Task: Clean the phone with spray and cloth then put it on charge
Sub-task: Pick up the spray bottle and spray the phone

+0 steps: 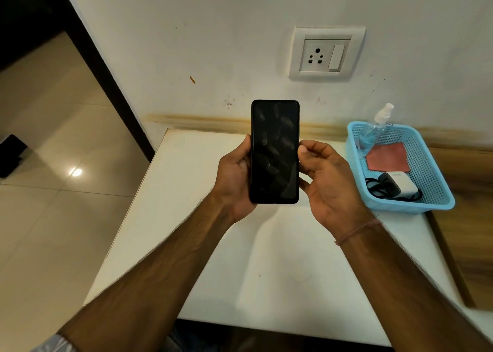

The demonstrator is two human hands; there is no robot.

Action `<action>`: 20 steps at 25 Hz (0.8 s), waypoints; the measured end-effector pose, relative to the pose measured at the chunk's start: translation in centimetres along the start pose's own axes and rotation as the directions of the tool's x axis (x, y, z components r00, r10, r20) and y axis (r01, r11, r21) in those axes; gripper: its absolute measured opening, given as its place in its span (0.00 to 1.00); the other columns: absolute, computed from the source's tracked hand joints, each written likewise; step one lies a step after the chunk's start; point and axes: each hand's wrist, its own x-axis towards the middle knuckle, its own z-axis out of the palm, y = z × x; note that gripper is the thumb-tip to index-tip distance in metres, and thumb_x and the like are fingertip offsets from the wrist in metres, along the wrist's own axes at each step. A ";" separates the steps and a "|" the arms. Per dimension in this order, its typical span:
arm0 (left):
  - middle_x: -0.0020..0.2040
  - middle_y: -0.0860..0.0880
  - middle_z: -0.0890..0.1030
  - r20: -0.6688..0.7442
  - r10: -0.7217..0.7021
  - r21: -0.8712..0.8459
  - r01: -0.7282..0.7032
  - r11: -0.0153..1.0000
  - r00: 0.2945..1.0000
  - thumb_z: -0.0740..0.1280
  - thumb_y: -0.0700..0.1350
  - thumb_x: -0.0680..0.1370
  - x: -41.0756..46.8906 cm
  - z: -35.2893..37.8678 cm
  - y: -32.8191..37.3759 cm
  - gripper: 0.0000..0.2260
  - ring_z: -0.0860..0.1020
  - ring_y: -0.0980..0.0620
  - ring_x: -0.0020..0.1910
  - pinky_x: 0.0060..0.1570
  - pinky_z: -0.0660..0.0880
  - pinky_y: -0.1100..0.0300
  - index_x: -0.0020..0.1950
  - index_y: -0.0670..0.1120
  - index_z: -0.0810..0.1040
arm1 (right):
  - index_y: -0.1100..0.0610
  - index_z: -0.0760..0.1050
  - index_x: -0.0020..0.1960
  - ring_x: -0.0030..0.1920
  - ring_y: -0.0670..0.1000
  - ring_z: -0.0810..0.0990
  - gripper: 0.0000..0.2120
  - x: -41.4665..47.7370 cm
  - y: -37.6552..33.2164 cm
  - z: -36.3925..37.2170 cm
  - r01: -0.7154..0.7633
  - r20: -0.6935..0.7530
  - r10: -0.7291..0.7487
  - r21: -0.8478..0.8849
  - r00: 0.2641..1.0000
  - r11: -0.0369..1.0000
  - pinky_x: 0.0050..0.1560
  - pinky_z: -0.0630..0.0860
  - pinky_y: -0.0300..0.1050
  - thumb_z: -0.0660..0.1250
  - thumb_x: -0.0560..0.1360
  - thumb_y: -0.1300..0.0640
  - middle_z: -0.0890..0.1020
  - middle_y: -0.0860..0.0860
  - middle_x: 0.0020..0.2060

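Clearly, both hands, left hand (236, 170) and right hand (324, 177), hold the smudged black rectangular phone (274, 151) upright above the white counter (186, 218), each grip closed on an edge, probably to inspect its screen before cleaning.

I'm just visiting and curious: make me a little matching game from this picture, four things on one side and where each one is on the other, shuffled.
Things:
1. phone
2. spray bottle
3. charger
4. socket

Places:
A. on the wall
B. near front end of the blue basket, with its black cable
C. held upright in both hands
D. leaning at the basket's back corner

Pairs: 1-C, 2-D, 3-B, 4-A
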 end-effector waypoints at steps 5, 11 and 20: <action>0.64 0.44 0.82 0.104 -0.051 -0.062 0.057 0.996 0.993 0.51 0.63 0.83 0.3 -0.7 -0.2 0.27 0.81 0.43 0.62 0.55 0.80 0.48 0.63 0.50 0.83 | 0.55 0.74 0.49 0.50 0.57 0.83 0.06 0.4 -0.3 -0.1 -0.032 -0.047 0.030 -0.053 0.998 0.998 0.54 0.81 0.54 0.69 0.76 0.56 0.83 0.58 0.51; 0.75 0.37 0.69 0.288 -0.067 -0.170 0.119 0.978 0.955 0.51 0.61 0.84 0.3 -0.9 0.0 0.29 0.68 0.33 0.73 0.75 0.60 0.36 0.76 0.43 0.70 | 0.53 0.72 0.50 0.39 0.51 0.81 0.07 2.0 -2.5 -3.3 0.199 -0.229 -0.228 -0.141 0.946 0.970 0.41 0.78 0.45 0.70 0.76 0.58 0.80 0.53 0.45; 0.68 0.39 0.77 0.354 -0.104 -0.177 0.176 0.968 0.929 0.53 0.66 0.82 0.6 -1.1 0.2 0.33 0.78 0.37 0.62 0.67 0.72 0.39 0.74 0.42 0.73 | 0.56 0.62 0.69 0.62 0.58 0.72 0.35 8.3 -4.2 -13.0 0.127 -0.248 -0.536 -0.814 0.807 0.566 0.57 0.66 0.42 0.77 0.68 0.55 0.71 0.58 0.64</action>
